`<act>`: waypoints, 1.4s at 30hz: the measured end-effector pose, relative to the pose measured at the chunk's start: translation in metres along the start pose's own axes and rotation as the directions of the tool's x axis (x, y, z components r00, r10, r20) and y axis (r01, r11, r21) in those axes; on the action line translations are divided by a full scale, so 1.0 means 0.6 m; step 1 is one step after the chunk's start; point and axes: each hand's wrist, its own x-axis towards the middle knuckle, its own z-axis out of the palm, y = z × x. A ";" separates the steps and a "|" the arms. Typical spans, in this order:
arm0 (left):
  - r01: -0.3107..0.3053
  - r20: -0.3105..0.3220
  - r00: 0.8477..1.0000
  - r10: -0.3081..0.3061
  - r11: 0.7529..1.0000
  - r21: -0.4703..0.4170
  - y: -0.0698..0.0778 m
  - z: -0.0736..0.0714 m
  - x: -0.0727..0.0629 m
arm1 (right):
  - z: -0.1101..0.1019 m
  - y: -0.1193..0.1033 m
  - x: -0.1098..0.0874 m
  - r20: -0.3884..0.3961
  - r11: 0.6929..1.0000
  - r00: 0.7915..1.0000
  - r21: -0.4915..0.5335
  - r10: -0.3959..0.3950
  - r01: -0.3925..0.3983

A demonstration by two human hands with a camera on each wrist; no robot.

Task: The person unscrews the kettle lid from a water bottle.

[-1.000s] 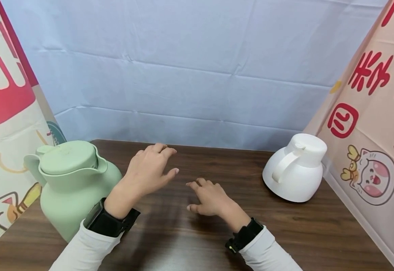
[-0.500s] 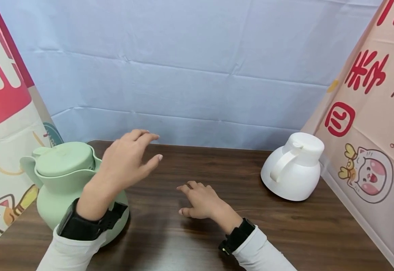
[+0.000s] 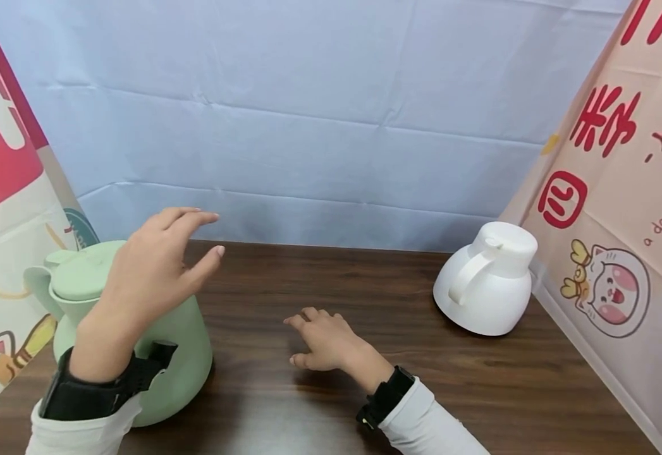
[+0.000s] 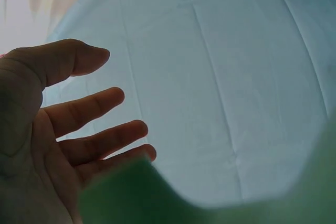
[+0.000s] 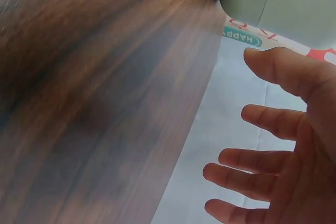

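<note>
A pale green lidded jug [image 3: 179, 360] stands at the left of the table, its handle on its far-left side. My left hand [image 3: 145, 268] is raised in front of it, overlapping its lid and body in the head view, fingers apart and holding nothing. In the left wrist view, a blurred green part of the jug [image 4: 142, 198] shows below the fingers. My right hand [image 3: 327, 344] hovers low over the middle of the table, fingers spread with nothing in them. Toward the right stands a smaller white jug [image 3: 496, 294] with a lid and a handle facing left.
The dark wood-grain table [image 3: 319, 272] runs back to a pale blue cloth [image 3: 308, 126]. Printed cloths hang at both sides, the right cloth [image 3: 621, 253] close behind the white jug. I wear a black band [image 3: 94, 392] on each wrist.
My left hand has moved left, from beside the green jug to in front of it. The right hand has shifted slightly left in view. Both jugs stay where they stand.
</note>
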 end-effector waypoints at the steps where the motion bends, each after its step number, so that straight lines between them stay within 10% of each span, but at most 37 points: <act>1: 0.003 -0.014 1.000 -0.003 1.000 -0.005 -0.004 -0.003 -0.002 | 0.001 -0.002 0.001 0.004 1.000 1.000 -0.004 0.000 0.000; 25: 0.128 -0.154 0.981 -0.119 0.991 0.048 -0.094 -0.084 -0.055 | 0.009 -0.039 0.016 0.037 0.998 0.998 0.004 -0.056 0.056; 42: 0.288 -0.093 0.952 -0.291 0.957 -0.038 -0.150 -0.098 -0.093 | 0.011 -0.041 0.018 0.043 0.998 0.997 0.035 -0.060 0.058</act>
